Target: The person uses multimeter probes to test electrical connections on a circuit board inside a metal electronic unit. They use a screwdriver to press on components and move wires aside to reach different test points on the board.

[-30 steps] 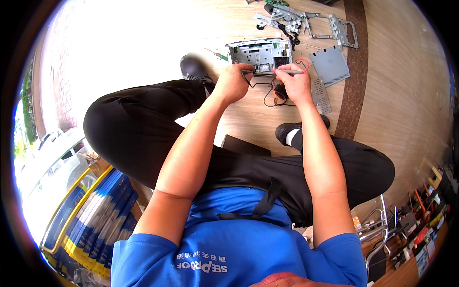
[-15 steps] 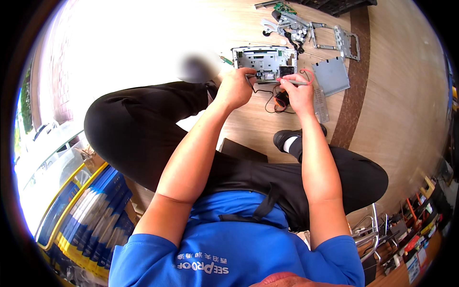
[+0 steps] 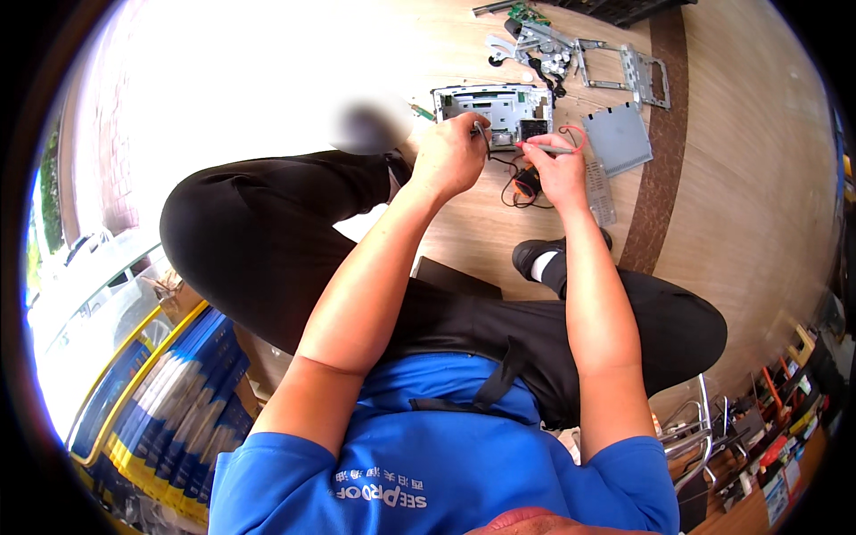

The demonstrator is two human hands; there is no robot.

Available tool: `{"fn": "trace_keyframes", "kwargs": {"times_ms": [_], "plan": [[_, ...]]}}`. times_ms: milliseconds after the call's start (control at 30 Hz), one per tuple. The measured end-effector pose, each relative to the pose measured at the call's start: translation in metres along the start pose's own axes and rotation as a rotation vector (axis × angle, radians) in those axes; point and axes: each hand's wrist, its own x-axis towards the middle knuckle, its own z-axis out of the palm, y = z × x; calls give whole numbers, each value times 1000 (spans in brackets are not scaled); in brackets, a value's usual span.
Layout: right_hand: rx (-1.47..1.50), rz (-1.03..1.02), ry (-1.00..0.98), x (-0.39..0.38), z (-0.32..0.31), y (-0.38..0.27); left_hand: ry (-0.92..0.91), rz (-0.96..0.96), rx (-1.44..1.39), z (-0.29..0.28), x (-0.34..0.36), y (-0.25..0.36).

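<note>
An opened metal device housing (image 3: 499, 111) lies on the floor in front of me, its inner side facing up. My left hand (image 3: 453, 156) reaches over its near left part, fingers pinched round a black test probe (image 3: 482, 135) whose cable trails down. My right hand (image 3: 558, 169) is at the near right edge, closed on a red-tipped test probe (image 3: 551, 148) pointing left into the housing. A red wire loops beside that hand. Between the hands, partly hidden, an orange and black meter (image 3: 528, 181) sits among dark cables. The probe tips are too small to tell what they touch.
Loose metal mechanism parts (image 3: 542, 46) and a metal bracket frame (image 3: 646, 76) lie beyond the housing. To the right are a flat grey cover plate (image 3: 617, 138) and a perforated strip (image 3: 601, 192). A screwdriver (image 3: 423, 112) lies left of the housing. A black crate (image 3: 624, 11) stands at the back.
My left hand has moved a little right and away from me, over the housing, with its probe. My right hand stays nearly in place, its probe still directed at the near edge.
</note>
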Motion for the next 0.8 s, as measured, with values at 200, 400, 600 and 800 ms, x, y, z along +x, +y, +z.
{"fn": "trace_keyframes", "kwargs": {"times_ms": [200, 400, 600, 800], "plan": [[69, -1, 54, -3, -3, -1, 29, 72, 52, 1, -1, -1], [69, -17, 75, -2, 1, 5, 246, 124, 74, -2, 1, -15], [-15, -76, 68, -3, 6, 19, 154, 73, -10, -3, 1, -15], [345, 33, 23, -5, -5, 5, 162, 120, -64, 0, 2, -14]]}}
